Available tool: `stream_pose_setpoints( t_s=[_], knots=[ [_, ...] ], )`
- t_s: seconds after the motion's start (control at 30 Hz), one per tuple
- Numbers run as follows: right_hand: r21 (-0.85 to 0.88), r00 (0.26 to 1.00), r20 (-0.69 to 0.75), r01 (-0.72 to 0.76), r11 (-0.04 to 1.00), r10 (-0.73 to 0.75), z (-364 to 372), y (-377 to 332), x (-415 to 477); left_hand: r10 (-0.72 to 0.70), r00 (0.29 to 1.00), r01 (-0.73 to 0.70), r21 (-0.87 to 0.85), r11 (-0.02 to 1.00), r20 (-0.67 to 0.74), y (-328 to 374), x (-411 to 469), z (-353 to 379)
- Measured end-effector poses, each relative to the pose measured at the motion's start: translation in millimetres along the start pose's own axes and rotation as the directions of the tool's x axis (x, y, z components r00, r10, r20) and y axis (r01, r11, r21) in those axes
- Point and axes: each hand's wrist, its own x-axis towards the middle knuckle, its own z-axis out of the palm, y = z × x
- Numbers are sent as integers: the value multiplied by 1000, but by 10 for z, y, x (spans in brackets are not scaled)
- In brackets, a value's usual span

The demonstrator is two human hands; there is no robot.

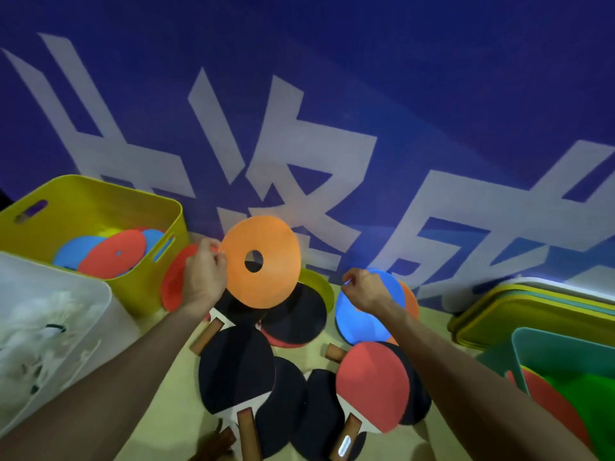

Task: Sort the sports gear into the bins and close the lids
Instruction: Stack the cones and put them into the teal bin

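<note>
My left hand (204, 276) pinches the edge of an orange flat disc (266, 281) with a centre hole and holds it up above the pile. My right hand (364, 291) pinches the rim of a blue disc (362, 322) that leans on an orange one near the wall. Several table tennis paddles (236, 367) with black and red faces lie heaped on the floor between my arms. A red disc (173, 284) stands against the yellow bin (90, 194), which holds blue and red discs.
A white bin (83, 287) with white shuttlecocks sits at the left. A teal bin (529, 341) with red and green gear stands at the right, with a stack of lids (532, 304) behind it. A blue wall with white lettering closes the far side.
</note>
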Motion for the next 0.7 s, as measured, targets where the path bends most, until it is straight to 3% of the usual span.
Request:
stream_pose_setpoints(
  t_s=[0.33,0.53,0.7],
  knots=[
    [-172,997,68,34,985,-23,463,-282,624,-228,974,225,-147,963,-2,-391,205,209],
    [-409,987,145,130,903,-76,701,-303,819,-291,955,295,-236,926,51,-605,236,312],
    [-513,986,89,168,842,-143,630,-335,790,-315,947,319,-287,903,61,-663,225,263]
  ],
)
